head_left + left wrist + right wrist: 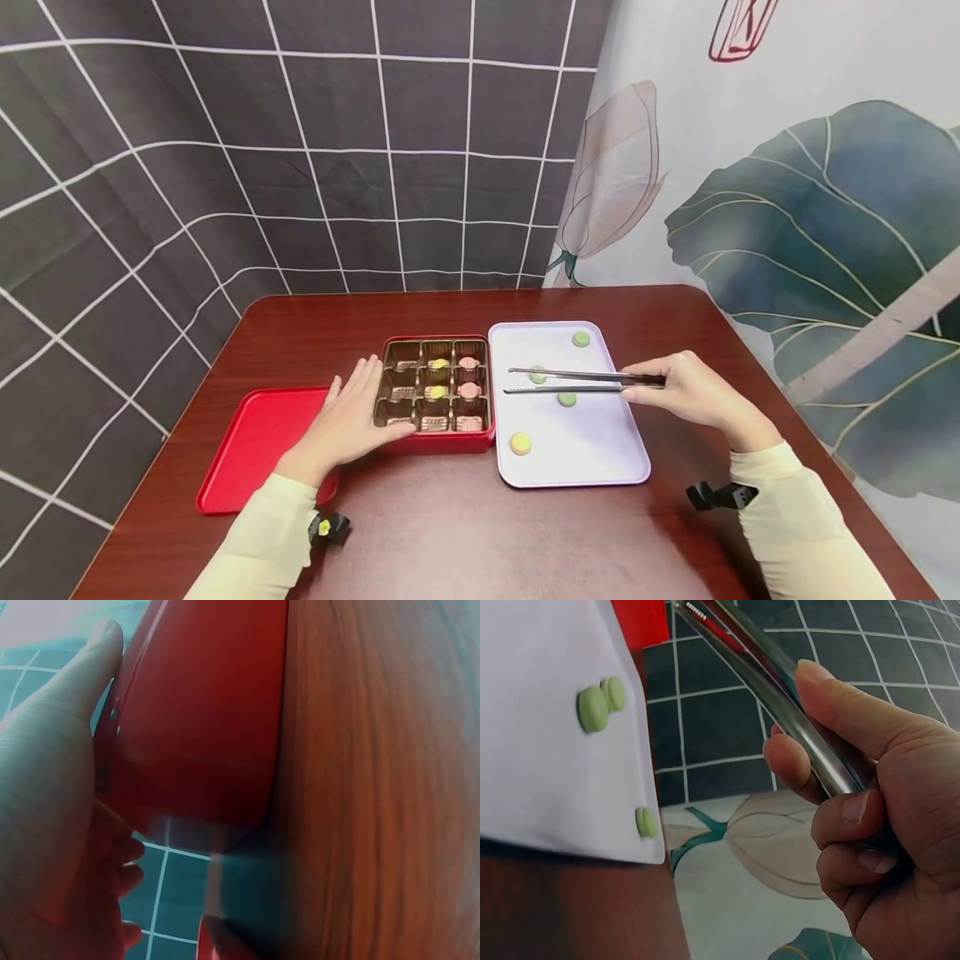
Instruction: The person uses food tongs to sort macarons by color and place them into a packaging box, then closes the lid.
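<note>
Between the thumb and fingers of my right hand (690, 392) are metal tongs (577, 389). They reach left over the white tray (592, 454), their two arms apart with nothing between the tips. Beneath them lie a green macaron (537, 377) and another green macaron (567, 400). A third green macaron (581, 338) sits near the far edge, and a yellow macaron (521, 443) near the left edge. My left hand (345, 425) rests with straight fingers along the left side of the red box (450, 443). Its gold insert holds yellow macarons in the middle column and pink ones at right.
A red lid (255, 442) lies left of the box, partly hidden by the left forearm. The brown table (450, 533) ends at a dark gridded curtain (427, 108) behind and a white printed curtain (675, 83) at right.
</note>
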The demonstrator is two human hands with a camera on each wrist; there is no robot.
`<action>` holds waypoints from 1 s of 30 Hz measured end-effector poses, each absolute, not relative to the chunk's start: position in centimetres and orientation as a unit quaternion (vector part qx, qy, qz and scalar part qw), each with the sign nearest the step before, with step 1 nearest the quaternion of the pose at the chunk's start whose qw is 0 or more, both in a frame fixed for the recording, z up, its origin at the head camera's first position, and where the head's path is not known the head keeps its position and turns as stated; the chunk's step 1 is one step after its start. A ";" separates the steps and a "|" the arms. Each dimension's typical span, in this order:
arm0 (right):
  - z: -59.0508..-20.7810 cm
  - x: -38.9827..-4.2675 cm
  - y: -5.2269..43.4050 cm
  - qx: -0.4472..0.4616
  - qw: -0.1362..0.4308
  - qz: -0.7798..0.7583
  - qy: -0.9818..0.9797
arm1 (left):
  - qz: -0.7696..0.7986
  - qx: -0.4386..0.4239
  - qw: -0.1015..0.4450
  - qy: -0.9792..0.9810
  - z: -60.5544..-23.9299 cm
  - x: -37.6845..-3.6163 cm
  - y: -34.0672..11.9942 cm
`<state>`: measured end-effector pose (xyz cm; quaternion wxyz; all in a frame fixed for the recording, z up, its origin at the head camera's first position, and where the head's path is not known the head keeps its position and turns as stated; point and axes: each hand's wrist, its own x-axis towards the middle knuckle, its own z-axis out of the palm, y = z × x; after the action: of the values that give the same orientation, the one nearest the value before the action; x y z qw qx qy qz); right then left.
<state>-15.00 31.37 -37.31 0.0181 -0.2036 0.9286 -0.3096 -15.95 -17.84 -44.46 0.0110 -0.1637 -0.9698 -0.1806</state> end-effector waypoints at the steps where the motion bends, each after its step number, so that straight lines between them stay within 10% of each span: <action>1: -37.4 -14.9 31.5 -0.205 0.018 -0.309 0.928 | -0.180 -0.165 0.009 -0.970 -44.4 -16.0 -17.9; 30: -40.1 -13.2 34.0 -0.224 0.071 -0.363 0.902 | -0.168 -0.177 0.012 -0.970 -44.7 -16.0 -18.0</action>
<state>-13.20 34.01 -40.08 0.0707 -0.2243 0.9016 -0.3630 -15.99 -17.98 -44.74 0.0123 -0.1771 -0.9697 -0.1676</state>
